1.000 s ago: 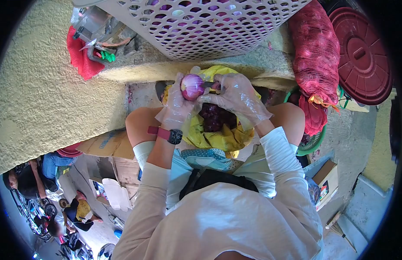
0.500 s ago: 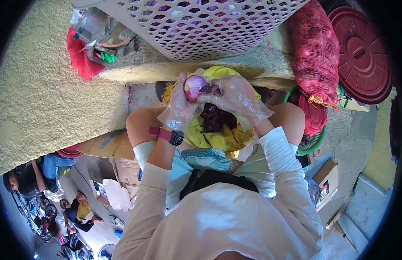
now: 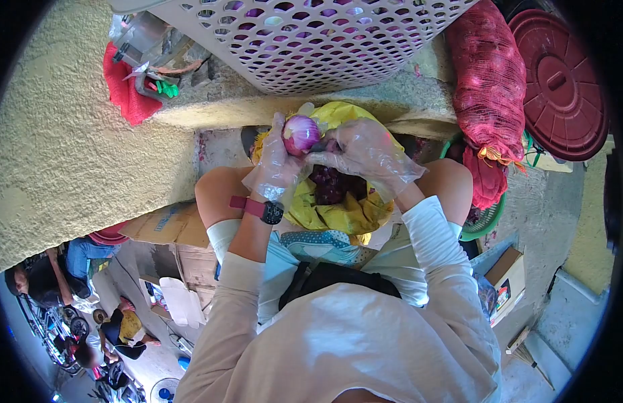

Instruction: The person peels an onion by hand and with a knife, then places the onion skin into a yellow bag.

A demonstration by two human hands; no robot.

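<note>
A purple-and-white onion [image 3: 301,136] rests in my left hand [image 3: 276,160], its fingers curled round it. Clear plastic gloves cover both hands. My right hand [image 3: 355,151] is closed on a small knife [image 3: 321,145], whose short dark blade shows only partly beside the onion's right side. The knife's handle is hidden in the glove. Under the hands, between my knees, a yellow sack [image 3: 313,216] stands with its mouth spread. Dark purple onion skins [image 3: 335,186] lie inside it.
Ahead, a pale perforated basket [image 3: 258,74] of onions stands on a concrete ledge [image 3: 224,107]. To the right are a red mesh sack of onions [image 3: 489,80], a dark red lid [image 3: 560,87] and a green basket [image 3: 489,225]. Cardboard [image 3: 167,227] lies left; people sit farther off.
The onion has turned slightly in my left hand. My right hand and the knife have shifted slightly, and less of the blade shows. The rest stays put.
</note>
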